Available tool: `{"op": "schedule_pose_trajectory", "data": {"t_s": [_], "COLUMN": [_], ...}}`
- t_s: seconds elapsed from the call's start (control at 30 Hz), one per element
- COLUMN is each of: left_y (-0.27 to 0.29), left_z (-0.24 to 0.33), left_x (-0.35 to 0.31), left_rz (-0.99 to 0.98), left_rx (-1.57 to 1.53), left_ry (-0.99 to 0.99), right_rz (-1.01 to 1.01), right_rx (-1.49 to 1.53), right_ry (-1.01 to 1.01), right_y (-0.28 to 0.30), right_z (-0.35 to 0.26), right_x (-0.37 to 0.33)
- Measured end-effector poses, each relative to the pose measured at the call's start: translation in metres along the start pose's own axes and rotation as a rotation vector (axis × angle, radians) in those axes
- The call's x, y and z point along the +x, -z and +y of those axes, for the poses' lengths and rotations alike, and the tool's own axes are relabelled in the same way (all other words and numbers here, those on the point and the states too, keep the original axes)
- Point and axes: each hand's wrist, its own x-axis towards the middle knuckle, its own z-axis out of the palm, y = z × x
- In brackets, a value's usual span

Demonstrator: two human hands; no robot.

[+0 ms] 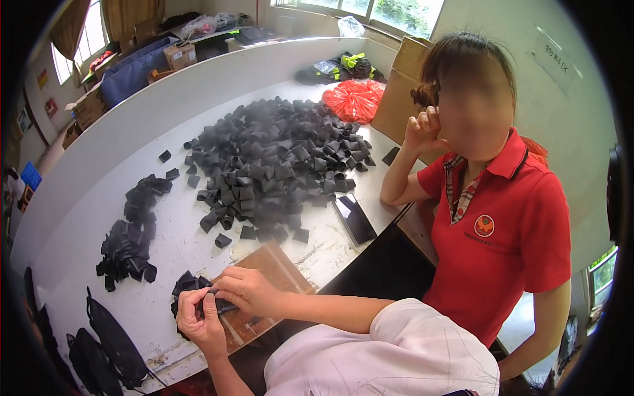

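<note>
My left hand and my right hand meet at the table's near side, both closed with fingertips pinched together. Between them is a small black fabric tube, partly hidden by the fingers. Just behind the hands lies a small heap of similar black pieces. A brown board lies under and beyond my right hand. Farther back a large pile of short black tubes spreads over the white table. Another, narrower pile of black pieces sits to the left.
A dark phone rests at the table's right edge. At the back are a red plastic bag and a cardboard box. Black elongated fabric items lie front left. A person in a red shirt leans on the table at right.
</note>
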Motion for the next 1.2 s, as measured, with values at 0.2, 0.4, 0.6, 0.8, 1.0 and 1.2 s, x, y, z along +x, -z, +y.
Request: {"op": "schedule_pose_trajectory", "data": {"t_s": [0.2,0.4,0.6,0.8,1.0,1.2], "left_y": [-0.003,0.000,0.000,-0.001,-0.001,0.001], "left_z": [0.013,0.002,-0.007,0.000,0.010,0.005], "left_x": [0.005,0.002,-0.003,0.001,0.007,0.007], "left_rz": [0.003,-0.038,0.001,-0.035,-0.015,-0.059], "left_rx": [0.149,0.089,-0.046,0.018,0.026,0.142], "left_ry": [-0.092,-0.015,-0.044,-0.032,-0.021,-0.029], "right_rz": [-0.081,-0.078,0.007,0.060,-0.029,0.035], "right_rx": [0.201,0.174,0.055,-0.005,0.173,0.202], "right_ry": [-0.110,-0.089,0.011,0.013,-0.123,-0.114], "right_y": [0.008,0.003,-0.005,-0.001,0.004,-0.002], "right_z": [-0.001,0.004,0.002,-0.002,-0.006,-0.004], "right_x": [0.006,0.002,-0.003,-0.002,0.002,0.002]}}
